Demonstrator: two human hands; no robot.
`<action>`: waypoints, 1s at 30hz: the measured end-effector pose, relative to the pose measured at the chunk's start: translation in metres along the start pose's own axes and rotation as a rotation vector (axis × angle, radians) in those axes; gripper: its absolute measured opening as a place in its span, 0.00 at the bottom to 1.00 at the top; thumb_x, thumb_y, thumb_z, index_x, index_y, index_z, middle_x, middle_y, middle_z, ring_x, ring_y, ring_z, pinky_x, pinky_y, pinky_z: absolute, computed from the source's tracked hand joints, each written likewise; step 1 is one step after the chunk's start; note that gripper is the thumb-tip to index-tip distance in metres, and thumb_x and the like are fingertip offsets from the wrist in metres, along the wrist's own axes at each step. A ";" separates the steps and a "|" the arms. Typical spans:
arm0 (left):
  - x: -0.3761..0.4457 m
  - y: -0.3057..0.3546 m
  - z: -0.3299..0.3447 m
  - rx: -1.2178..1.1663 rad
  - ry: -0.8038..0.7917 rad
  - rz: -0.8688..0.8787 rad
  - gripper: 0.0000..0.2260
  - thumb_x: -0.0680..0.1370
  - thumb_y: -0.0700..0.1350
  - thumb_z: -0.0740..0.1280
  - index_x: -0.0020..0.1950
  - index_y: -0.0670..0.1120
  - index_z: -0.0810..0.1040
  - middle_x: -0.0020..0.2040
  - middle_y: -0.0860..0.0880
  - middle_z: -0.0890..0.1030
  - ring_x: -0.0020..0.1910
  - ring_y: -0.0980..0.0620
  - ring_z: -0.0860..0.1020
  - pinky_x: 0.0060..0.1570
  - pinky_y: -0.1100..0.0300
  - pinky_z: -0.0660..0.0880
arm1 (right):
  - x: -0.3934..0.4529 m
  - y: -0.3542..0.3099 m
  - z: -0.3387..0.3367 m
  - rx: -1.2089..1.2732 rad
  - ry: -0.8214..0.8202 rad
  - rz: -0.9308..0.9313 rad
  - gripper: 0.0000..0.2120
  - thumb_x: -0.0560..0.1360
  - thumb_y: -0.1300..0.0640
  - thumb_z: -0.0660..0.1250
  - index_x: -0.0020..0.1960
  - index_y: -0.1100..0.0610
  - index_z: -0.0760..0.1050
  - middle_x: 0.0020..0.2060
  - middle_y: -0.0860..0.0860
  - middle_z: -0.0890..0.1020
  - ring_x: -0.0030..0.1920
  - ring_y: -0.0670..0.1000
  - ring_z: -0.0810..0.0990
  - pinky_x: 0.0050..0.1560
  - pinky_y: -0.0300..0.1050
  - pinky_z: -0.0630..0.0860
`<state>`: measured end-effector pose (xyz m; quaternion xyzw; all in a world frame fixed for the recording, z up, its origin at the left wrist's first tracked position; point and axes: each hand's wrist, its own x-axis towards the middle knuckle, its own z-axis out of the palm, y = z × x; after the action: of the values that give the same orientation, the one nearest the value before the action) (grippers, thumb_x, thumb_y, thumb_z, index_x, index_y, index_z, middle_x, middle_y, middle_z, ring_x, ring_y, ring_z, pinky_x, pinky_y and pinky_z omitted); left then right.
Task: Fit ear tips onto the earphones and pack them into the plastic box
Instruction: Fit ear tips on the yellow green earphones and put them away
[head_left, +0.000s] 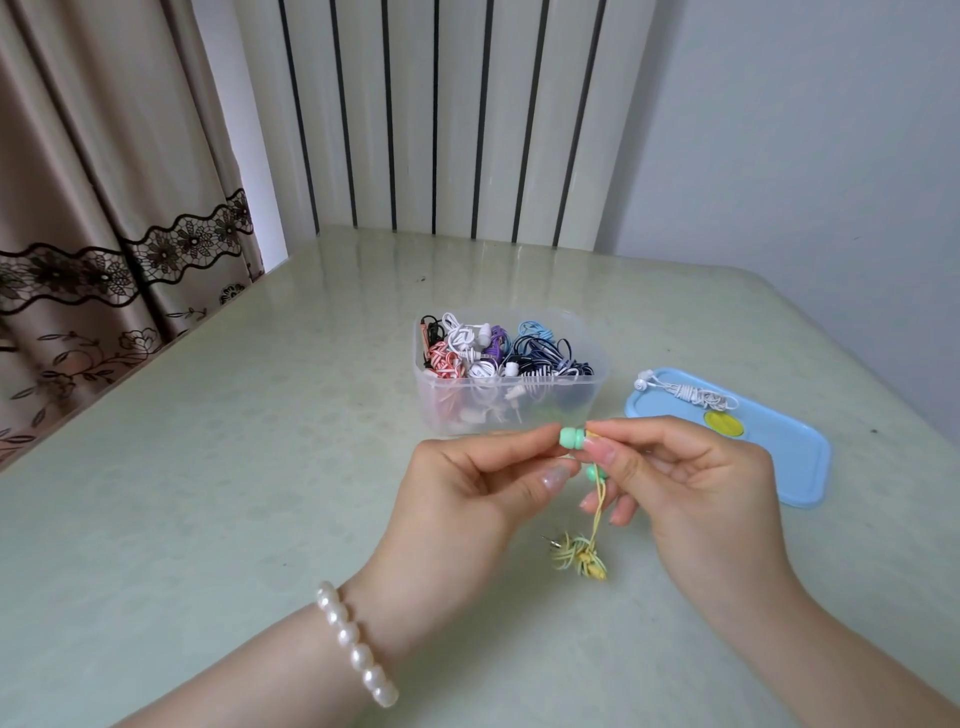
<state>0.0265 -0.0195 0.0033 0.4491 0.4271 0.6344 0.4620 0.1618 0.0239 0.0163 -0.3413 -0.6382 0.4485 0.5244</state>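
Mint-green soft ear tip (573, 437) is pinched between left hand (467, 483) and right hand (691, 478), above the surface (208, 467) before the clear plastic box (506, 374); an uneven push could make it slip off the yellow corded earphone (582, 556).

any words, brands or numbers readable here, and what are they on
None can be read.
The yellow round sticker on the blue lid: any print is too blurred to read.
The clear plastic box and the earphones in it show no legible text.

Home rm: lace-trimmed curtain (104, 249), radiator (441, 119)
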 end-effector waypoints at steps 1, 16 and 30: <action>-0.001 -0.001 0.000 0.047 -0.020 0.044 0.13 0.69 0.31 0.68 0.46 0.47 0.84 0.44 0.50 0.85 0.46 0.55 0.82 0.48 0.66 0.77 | 0.000 0.000 0.000 -0.001 0.002 -0.001 0.05 0.66 0.66 0.70 0.38 0.57 0.81 0.25 0.51 0.81 0.22 0.50 0.77 0.24 0.37 0.72; 0.001 -0.001 -0.001 -0.082 -0.121 -0.151 0.12 0.71 0.33 0.65 0.48 0.45 0.83 0.49 0.48 0.84 0.53 0.53 0.80 0.57 0.61 0.75 | 0.004 0.004 -0.002 -0.049 0.001 0.020 0.09 0.68 0.70 0.69 0.37 0.56 0.80 0.25 0.50 0.81 0.21 0.49 0.78 0.23 0.36 0.71; 0.019 0.003 -0.021 0.019 0.022 -0.165 0.10 0.73 0.29 0.65 0.44 0.42 0.81 0.39 0.48 0.85 0.40 0.52 0.82 0.48 0.64 0.78 | 0.018 -0.006 -0.006 0.123 0.009 0.219 0.06 0.70 0.69 0.66 0.42 0.60 0.78 0.30 0.53 0.83 0.24 0.52 0.80 0.22 0.37 0.72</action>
<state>0.0025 -0.0048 0.0048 0.4095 0.4738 0.5951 0.5037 0.1636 0.0396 0.0289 -0.3783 -0.5660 0.5397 0.4952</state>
